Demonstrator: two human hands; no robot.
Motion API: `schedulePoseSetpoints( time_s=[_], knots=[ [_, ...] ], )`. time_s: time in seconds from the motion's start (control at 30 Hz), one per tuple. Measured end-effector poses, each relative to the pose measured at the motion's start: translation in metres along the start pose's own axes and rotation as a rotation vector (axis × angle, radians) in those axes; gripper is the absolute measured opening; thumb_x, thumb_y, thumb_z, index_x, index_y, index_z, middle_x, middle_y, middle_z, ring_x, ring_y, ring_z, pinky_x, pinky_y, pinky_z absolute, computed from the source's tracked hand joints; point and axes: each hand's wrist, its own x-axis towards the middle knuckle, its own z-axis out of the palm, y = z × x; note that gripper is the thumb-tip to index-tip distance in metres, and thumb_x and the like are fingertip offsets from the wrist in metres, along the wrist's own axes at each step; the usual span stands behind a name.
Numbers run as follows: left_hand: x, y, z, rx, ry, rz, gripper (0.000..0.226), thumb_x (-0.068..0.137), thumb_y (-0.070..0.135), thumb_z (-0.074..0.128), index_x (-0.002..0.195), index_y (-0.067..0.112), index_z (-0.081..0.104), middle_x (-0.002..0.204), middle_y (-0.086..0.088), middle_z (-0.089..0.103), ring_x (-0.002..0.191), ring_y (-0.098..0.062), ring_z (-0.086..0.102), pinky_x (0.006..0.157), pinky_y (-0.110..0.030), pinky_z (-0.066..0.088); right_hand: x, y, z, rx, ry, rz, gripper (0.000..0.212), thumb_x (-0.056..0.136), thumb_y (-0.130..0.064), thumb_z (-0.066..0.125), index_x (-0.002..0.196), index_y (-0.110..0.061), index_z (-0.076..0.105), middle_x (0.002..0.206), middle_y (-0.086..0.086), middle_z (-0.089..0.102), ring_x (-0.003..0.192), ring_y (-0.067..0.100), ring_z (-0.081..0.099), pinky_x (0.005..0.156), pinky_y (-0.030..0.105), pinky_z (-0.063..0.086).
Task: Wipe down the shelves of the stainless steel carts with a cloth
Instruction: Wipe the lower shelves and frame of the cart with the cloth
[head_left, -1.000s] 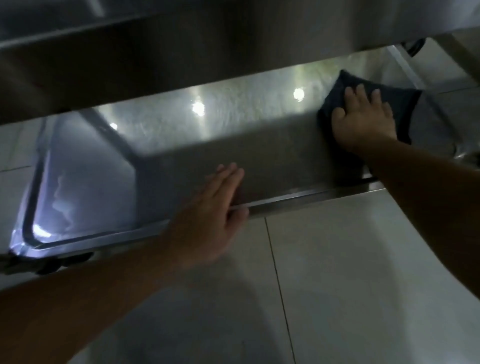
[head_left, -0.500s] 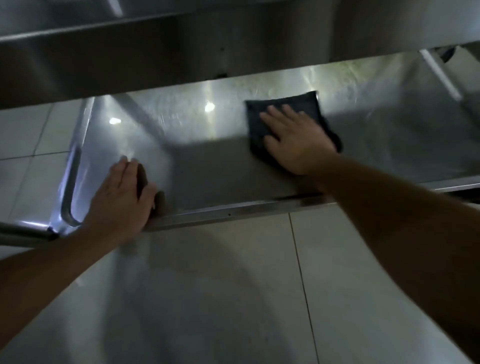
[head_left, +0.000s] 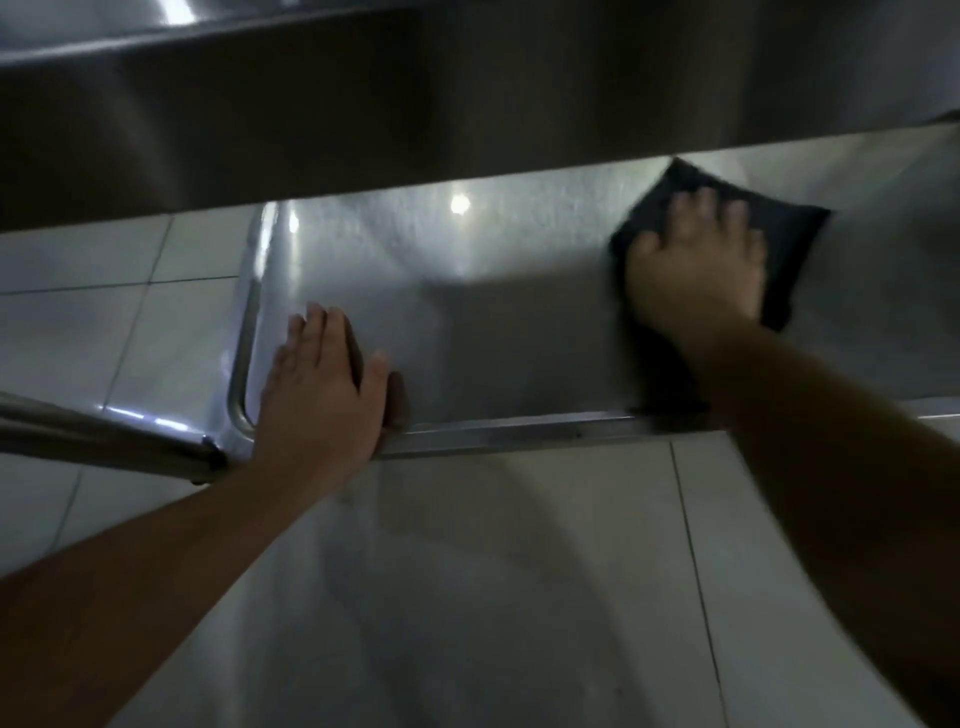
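On lower shelf (head_left: 519, 332), far right: right hand (head_left: 696, 275) flat, fingers spread, pressing dark cloth (head_left: 779, 234); left hand (head_left: 322, 384) open, bracing near-left rim. Blurred sweep, fast — risks cloth bunching, knuckles clipping upper shelf (head_left: 467, 114)

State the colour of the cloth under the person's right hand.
The cloth is dark navy, nearly black, seen in the head view.

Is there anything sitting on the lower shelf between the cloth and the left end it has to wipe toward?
Nothing loose lies on the lower shelf. Only the left hand, resting flat at the front rim near the left end, sits in the cloth's path; the right hand presses the cloth down.
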Motion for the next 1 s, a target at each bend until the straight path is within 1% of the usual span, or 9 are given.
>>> schedulePoseSetpoints(
  time_s=[0.17, 0.3, 0.37, 0.47, 0.57, 0.67, 0.73, 0.83, 1.0],
  knots=[
    [0.002, -0.005, 0.001, -0.027, -0.026, 0.000, 0.086, 0.099, 0.059, 0.010, 0.167, 0.009, 0.020, 0.176, -0.011, 0.016, 0.163, -0.023, 0.008, 0.132, -0.040, 0.007, -0.059, -0.163, 0.051, -0.003, -0.128, -0.437, 0.072, 0.102, -0.050, 0.017, 0.167, -0.019, 0.012, 0.174, 0.005, 0.006, 0.160, 0.029, -0.001, 0.129, 0.050, 0.000],
    [0.001, -0.007, -0.001, -0.047, -0.028, 0.017, 0.082, 0.098, 0.051, 0.009, 0.166, 0.007, 0.023, 0.175, -0.013, 0.019, 0.163, -0.024, 0.011, 0.132, -0.042, 0.010, -0.051, -0.162, 0.046, -0.063, -0.200, -0.663, 0.070, 0.103, -0.054, 0.019, 0.166, -0.024, 0.014, 0.174, -0.001, 0.009, 0.161, 0.023, 0.002, 0.129, 0.045, 0.001],
    [0.001, -0.008, 0.000, -0.040, -0.027, 0.025, 0.079, 0.100, 0.048, 0.012, 0.166, 0.006, 0.023, 0.175, -0.014, 0.019, 0.163, -0.025, 0.012, 0.132, -0.042, 0.011, -0.033, -0.121, 0.033, -0.066, -0.152, -0.601, 0.070, 0.102, -0.054, 0.027, 0.165, -0.025, 0.021, 0.173, -0.001, 0.015, 0.160, 0.024, 0.010, 0.128, 0.045, 0.009],
    [0.000, -0.008, 0.001, -0.041, -0.018, 0.017, 0.079, 0.101, 0.049, 0.012, 0.167, 0.007, 0.021, 0.175, -0.013, 0.018, 0.163, -0.024, 0.011, 0.132, -0.041, 0.009, 0.002, -0.034, 0.005, -0.105, -0.021, -0.359, 0.069, 0.100, -0.048, 0.031, 0.161, -0.016, 0.032, 0.170, 0.009, 0.027, 0.154, 0.035, 0.026, 0.123, 0.051, 0.023],
    [-0.002, -0.005, 0.003, -0.040, -0.002, 0.017, 0.081, 0.101, 0.053, 0.010, 0.167, 0.006, 0.021, 0.175, -0.014, 0.018, 0.163, -0.026, 0.011, 0.132, -0.041, 0.008, 0.014, 0.034, -0.019, -0.072, 0.032, -0.029, 0.074, 0.097, -0.050, 0.023, 0.162, -0.014, 0.029, 0.170, 0.011, 0.023, 0.156, 0.036, 0.020, 0.125, 0.054, 0.017],
    [-0.003, -0.004, 0.005, -0.038, 0.003, 0.010, 0.084, 0.099, 0.055, 0.008, 0.167, 0.006, 0.019, 0.175, -0.015, 0.017, 0.163, -0.028, 0.011, 0.132, -0.042, 0.008, 0.011, 0.026, -0.015, -0.010, 0.036, 0.221, 0.074, 0.100, -0.048, 0.019, 0.166, -0.015, 0.018, 0.174, 0.007, 0.012, 0.160, 0.032, 0.006, 0.128, 0.054, 0.005],
    [-0.003, -0.004, 0.005, -0.047, 0.007, 0.004, 0.085, 0.099, 0.056, 0.007, 0.167, 0.006, 0.019, 0.175, -0.014, 0.016, 0.163, -0.027, 0.010, 0.132, -0.042, 0.008, 0.006, -0.009, -0.003, 0.022, 0.063, 0.273, 0.072, 0.101, -0.045, 0.020, 0.166, -0.013, 0.017, 0.174, 0.009, 0.011, 0.160, 0.034, 0.005, 0.127, 0.055, 0.004],
    [-0.002, -0.004, 0.006, -0.074, 0.007, -0.003, 0.084, 0.100, 0.056, 0.004, 0.167, 0.009, 0.019, 0.176, -0.012, 0.015, 0.163, -0.024, 0.009, 0.132, -0.040, 0.006, -0.013, -0.080, 0.023, 0.049, 0.035, 0.098, 0.070, 0.103, -0.044, 0.026, 0.165, -0.012, 0.020, 0.173, 0.010, 0.012, 0.159, 0.034, 0.005, 0.127, 0.054, 0.004],
    [-0.001, -0.007, 0.002, -0.132, 0.013, -0.014, 0.086, 0.099, 0.058, 0.002, 0.166, 0.010, 0.026, 0.175, -0.010, 0.021, 0.162, -0.020, 0.012, 0.132, -0.038, 0.008, -0.066, -0.169, 0.056, -0.050, -0.172, -0.583, 0.067, 0.106, -0.048, 0.018, 0.167, -0.020, 0.011, 0.175, 0.003, 0.005, 0.161, 0.027, -0.001, 0.129, 0.049, 0.000]
  ],
)
